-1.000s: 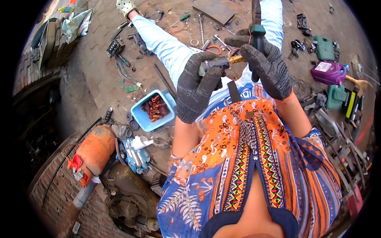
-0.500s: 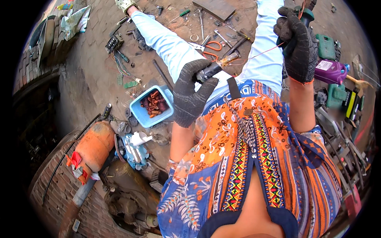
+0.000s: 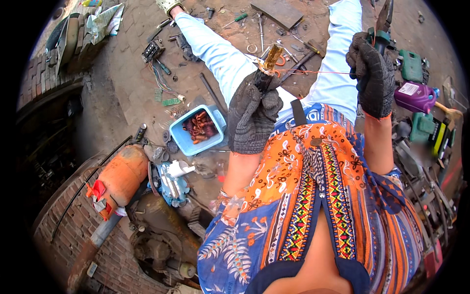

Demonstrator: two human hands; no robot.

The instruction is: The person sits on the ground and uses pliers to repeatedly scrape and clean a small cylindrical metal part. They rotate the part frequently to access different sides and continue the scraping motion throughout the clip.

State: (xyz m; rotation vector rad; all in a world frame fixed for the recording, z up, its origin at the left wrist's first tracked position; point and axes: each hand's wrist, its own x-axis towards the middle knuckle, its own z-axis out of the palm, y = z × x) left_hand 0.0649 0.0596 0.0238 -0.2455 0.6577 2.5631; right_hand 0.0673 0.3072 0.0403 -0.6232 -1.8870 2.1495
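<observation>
My left hand [image 3: 252, 115], in a dark knit glove, grips a cylindrical part [image 3: 269, 61] with a dark body and a worn yellowish upper end, tilted upward over my lap. A thin reddish copper wire [image 3: 318, 71] stretches from this part to my gloved right hand [image 3: 372, 78], which is closed around a green-and-black handled tool [image 3: 383, 24] with a dark metal end pointing up. Orange-handled scissors [image 3: 280, 61] lie behind the held part, partly hidden. Beside my left hand, a light blue tub [image 3: 176, 138] contains reddish-brown copper pieces.
On the ground lie a screwdriver [image 3: 241, 17], a metal plate [image 3: 277, 13], a wired module [image 3: 152, 51], several small parts, a purple jug [image 3: 415, 99] and a green case [image 3: 411, 66]. An orange cylinder [image 3: 125, 174] is at lower left; metal scrap lines the right side.
My hands, together a second ago, have separated; my right hand moved out to the right, stretching the wire. My left hand has tipped the cylindrical part more upright.
</observation>
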